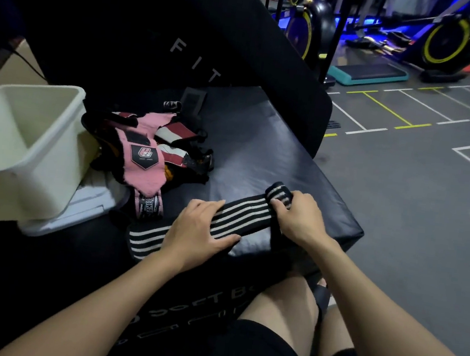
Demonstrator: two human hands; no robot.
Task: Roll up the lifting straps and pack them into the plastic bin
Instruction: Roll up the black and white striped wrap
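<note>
Broadly, a black padded box (261,140) fills the middle of the view and carries everything; grey floor (417,184) with painted lines lies to its right. White plastic bin (36,137) stands at the box's left edge, tilted, mouth open toward the camera, on a white lid (78,209). Just right of the bin, a loose heap of straps (149,150), pink and black and red-white, unrolled, touching the bin's side. Nearer the camera, a black strap with white stripes (241,216) lies flat across the box's front edge, running between both hands. Left hand (201,229) presses flat on its middle, fingers straight, palm down. Right hand (297,214) grips the rolled end (278,194) at the strap's far right, fingers curled round it. Strap's free tail (144,240) sticks out left of the left wrist.
</note>
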